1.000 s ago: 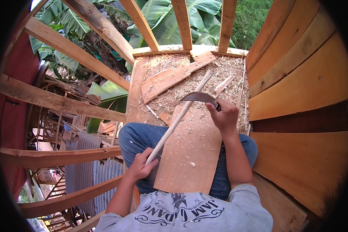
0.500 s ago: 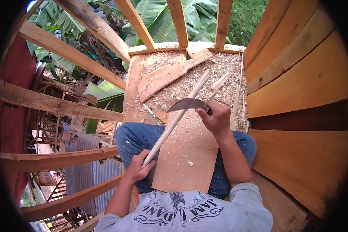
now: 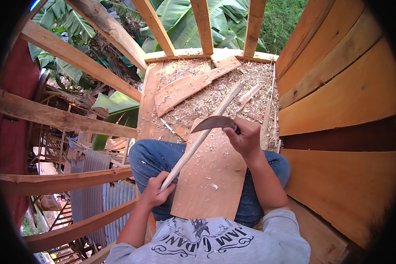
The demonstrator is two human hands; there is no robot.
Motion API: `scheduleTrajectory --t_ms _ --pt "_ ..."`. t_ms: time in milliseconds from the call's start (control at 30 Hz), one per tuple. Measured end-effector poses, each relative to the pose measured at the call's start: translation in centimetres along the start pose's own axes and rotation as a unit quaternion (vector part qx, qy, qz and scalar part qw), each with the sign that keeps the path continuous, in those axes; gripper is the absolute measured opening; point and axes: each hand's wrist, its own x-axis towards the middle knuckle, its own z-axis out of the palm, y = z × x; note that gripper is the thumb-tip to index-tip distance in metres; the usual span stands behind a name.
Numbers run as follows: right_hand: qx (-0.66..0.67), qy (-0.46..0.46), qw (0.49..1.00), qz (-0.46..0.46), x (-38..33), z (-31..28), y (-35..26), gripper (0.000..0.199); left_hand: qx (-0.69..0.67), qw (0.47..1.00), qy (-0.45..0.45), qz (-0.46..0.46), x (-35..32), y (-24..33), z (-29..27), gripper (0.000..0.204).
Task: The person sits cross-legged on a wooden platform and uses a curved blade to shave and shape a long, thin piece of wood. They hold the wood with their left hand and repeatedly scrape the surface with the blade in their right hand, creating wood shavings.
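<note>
My left hand (image 3: pixel 155 190) is closed round the lower end of a pale wooden stick (image 3: pixel 190 152), which slants up and away to the right. In my right hand (image 3: pixel 245 134) is the handle of a knife with a curved dark blade (image 3: pixel 214 123). The blade points left and lies across the upper half of the stick. A flat brown board (image 3: pixel 209 185) rests over my lap beneath the stick, with a few shavings on it. The far end of the stick is above the shavings on the floor.
Curled wood shavings (image 3: pixel 198 99) cover the plank floor ahead. A wide offcut plank (image 3: pixel 185 90) lies among them, with a smaller wood piece (image 3: pixel 251 94) to its right. Wooden rails (image 3: pixel 70 121) stand at the left, and a plank wall (image 3: pixel 339 94) rises close on the right.
Both hands keep their grip on the knife and the stick. The blade has shifted very slightly and tilted a little along the stick; the whole view has moved slightly.
</note>
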Motion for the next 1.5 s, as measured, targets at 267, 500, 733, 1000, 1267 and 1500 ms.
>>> scheduleTrajectory --t_ms 267,500,733,1000,1267,1500 --pt "0.013 0.029 0.996 0.088 0.6 -0.2 1.2 0.053 0.005 1.0 -0.017 -0.006 0.3 0.6 -0.4 0.018" --pt "0.007 0.056 0.993 0.1 1.5 -0.3 2.7 0.056 -0.011 1.0 -0.009 0.006 0.6 0.6 0.0 0.017" --pt "0.028 -0.003 0.999 -0.035 0.2 1.5 -0.3 0.051 -0.02 1.0 -0.021 -0.003 0.1 0.1 -0.4 0.02" --pt "-0.006 -0.062 0.988 -0.143 0.0 1.7 -0.9 0.049 -0.02 0.999 -0.029 -0.017 0.2 0.0 -0.6 0.021" --pt "0.007 -0.084 0.984 -0.158 -0.3 1.8 -1.4 0.049 -0.02 1.0 -0.015 -0.008 0.4 -0.1 -0.2 0.02" --pt "0.04 0.017 0.999 0.006 0.9 0.5 0.5 0.047 -0.011 1.0 -0.026 -0.013 0.4 0.1 -0.4 0.02"
